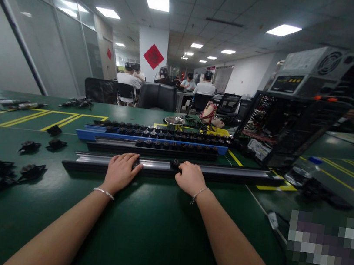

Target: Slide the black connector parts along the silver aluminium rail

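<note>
A long black rail point(155, 165) with a shiny metal strip lies crosswise before me on the green table. My left hand point(122, 169) is closed over its left half, thumb on the near side; a dark bit shows beside the thumb, mostly hidden. Right of the rail's middle, my right hand point(191, 178) pinches a small black part point(175, 164) that sits on the strip. Behind lie another black rail point(113, 142) and a blue rail point(84, 133), with several small black parts in rows along them.
Several loose black parts point(31, 171) lie at left on the table point(135, 240). On the right stand an open computer case point(270, 123), a clear bottle point(303, 172) and a cable point(277, 227). A metal dish point(174, 121) is at the back. People sit farther off.
</note>
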Demonstrator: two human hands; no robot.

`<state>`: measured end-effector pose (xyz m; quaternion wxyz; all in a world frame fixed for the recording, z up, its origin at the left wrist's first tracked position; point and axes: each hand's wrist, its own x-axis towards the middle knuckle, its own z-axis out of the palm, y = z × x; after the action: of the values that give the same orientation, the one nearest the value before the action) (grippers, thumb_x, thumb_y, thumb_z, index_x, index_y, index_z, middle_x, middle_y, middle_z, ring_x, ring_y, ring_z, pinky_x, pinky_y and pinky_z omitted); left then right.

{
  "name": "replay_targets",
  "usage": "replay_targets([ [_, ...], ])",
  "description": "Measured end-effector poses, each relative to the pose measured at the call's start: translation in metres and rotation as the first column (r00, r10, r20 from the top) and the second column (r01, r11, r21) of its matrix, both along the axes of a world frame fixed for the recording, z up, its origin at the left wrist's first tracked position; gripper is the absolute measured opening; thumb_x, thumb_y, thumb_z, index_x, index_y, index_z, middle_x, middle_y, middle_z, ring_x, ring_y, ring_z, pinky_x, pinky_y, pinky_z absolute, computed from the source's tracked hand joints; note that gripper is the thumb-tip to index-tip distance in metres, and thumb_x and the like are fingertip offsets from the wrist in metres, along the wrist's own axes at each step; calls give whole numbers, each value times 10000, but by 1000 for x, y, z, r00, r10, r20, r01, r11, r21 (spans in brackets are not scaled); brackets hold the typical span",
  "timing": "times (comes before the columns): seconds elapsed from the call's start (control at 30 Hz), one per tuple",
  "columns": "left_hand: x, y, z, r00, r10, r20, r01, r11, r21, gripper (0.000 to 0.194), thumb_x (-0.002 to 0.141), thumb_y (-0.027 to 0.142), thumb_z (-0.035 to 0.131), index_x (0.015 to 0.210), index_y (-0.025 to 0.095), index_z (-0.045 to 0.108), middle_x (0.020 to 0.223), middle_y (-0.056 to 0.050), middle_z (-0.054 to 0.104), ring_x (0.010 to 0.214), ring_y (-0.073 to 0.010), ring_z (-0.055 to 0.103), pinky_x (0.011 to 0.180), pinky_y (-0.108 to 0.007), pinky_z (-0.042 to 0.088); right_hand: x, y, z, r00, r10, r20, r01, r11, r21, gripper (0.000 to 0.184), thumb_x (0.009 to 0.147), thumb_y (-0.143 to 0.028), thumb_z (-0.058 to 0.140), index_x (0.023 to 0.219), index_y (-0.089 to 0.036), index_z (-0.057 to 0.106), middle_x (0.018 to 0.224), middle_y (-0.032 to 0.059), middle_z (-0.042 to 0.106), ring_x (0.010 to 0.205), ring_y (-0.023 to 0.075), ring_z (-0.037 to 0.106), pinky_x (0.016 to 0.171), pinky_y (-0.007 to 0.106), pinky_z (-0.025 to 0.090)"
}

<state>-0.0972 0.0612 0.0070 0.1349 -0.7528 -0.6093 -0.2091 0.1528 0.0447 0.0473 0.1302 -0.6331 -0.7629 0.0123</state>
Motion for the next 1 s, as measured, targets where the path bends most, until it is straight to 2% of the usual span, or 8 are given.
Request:
replay_targets([
  [0.63, 0, 0, 0, 1000, -1, 3, 1, 1000, 4, 505, 887, 531, 294, 1223, 244, 539, 1251, -56, 586, 1159, -230, 495, 987, -421, 306, 0, -8, -12, 994, 80, 77, -88, 990, 113, 272, 762, -188, 443, 955, -124, 624, 1018, 124, 611, 997, 226, 530, 983, 364, 272],
  [1.0, 0, 0, 0, 1000, 1, 7, -1, 1000, 11, 495, 888, 523, 303, 1229, 251, 537, 1259, -53, 581, 1158, -227, 495, 988, -420, 306, -23, -9, -20, 990, 144, 14, -144, 983, 117, 366, 750, -177, 446, 1088, -140, 581, 1131, 120, 584, 1091, 220, 495, 1041, 382, 218],
])
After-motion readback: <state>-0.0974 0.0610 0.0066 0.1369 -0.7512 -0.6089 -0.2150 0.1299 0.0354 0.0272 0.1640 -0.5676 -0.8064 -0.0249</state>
